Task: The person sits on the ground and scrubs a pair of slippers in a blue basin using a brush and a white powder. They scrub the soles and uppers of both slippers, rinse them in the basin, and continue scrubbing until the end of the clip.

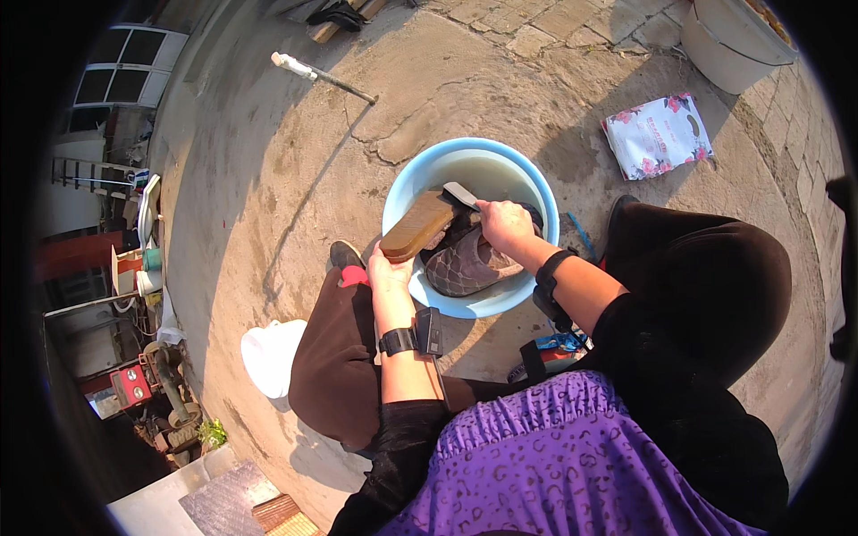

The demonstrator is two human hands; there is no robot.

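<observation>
A light blue plastic basin (397,173) stands on the ground before me, with water in it. My left hand (390,266) grips one end of a slipper (419,226), whose tan sole faces up over the basin. A brush (461,195) with a grey back is in my right hand (504,224), its head against the far end of that slipper; its bristles are hidden. Below my right hand, a brown patterned slipper (462,268) lies in the basin. Something dark lies between the two slippers, partly hidden.
A white bucket (271,358) stands by my left knee. A pipe (342,87) sticks up from the concrete beyond the basin. A flowered bag (658,137) lies at the right, near a large pale bucket (730,50). Blue and red packaging (560,345) lies between my legs.
</observation>
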